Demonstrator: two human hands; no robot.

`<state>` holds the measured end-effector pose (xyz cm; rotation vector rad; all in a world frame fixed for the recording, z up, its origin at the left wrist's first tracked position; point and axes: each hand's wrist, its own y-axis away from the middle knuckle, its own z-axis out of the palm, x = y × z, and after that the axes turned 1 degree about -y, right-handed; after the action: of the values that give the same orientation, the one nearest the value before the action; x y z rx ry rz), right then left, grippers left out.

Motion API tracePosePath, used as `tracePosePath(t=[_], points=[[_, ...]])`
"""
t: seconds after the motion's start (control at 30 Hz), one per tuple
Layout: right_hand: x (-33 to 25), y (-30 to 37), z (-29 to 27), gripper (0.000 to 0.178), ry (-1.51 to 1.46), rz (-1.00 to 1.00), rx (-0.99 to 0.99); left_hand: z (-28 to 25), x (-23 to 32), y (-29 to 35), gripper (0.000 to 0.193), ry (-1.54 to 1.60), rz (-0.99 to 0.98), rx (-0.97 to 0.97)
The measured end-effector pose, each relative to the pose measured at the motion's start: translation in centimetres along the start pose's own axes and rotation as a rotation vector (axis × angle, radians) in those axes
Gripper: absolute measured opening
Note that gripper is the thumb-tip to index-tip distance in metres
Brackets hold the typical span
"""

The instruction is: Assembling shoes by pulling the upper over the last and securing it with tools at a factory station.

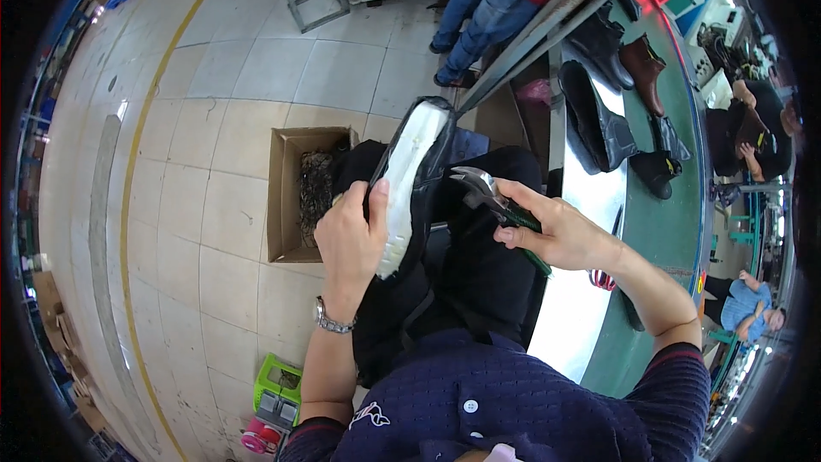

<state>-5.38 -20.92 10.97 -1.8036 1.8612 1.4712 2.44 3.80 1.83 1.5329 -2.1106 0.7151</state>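
Observation:
My left hand [353,234] grips a black boot [428,173] over my lap, thumb pressed on its pale underside. That bottom is a long whitish strip [409,162] facing up, with small marks near the end closest to me. To the right of the boot, my right hand [560,227] is closed around a pair of pincers [486,188] with a metal head and dark green handles. The pincers' jaws point toward the boot and are apart from it. The boot's far end lies close to a slanting metal bar [513,47]. Part of the boot's upper is hidden beneath it.
An open cardboard box [285,197] with dark scraps stands on the tiled floor at my left. To the right runs a green-topped bench [654,239] with several black and brown boots [643,74]. A person in jeans [487,13] stands ahead. A green plastic item [275,376] lies near left.

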Motion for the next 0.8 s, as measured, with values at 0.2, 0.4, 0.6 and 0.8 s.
tracePosePath(t=[0.2,0.4,0.6,0.8], points=[[-3.4,-2.3,-0.6,0.056,0.22,-0.001,-0.139,1.3,-0.1,1.3,0.027,-0.151,0.303,-0.007],[-6.4,-2.9,-1.5,0.057,0.288,0.11,-0.247,0.6,-1.9,0.8,0.027,0.372,0.163,-0.173],[-7.5,-4.5,-1.8,0.06,0.511,-0.09,-0.328,0.3,0.0,2.0,0.026,0.095,0.273,-0.216],[-4.3,-3.6,0.2,0.064,0.472,-0.103,-0.242,0.2,0.1,1.9,0.032,0.332,-0.085,-0.452]])
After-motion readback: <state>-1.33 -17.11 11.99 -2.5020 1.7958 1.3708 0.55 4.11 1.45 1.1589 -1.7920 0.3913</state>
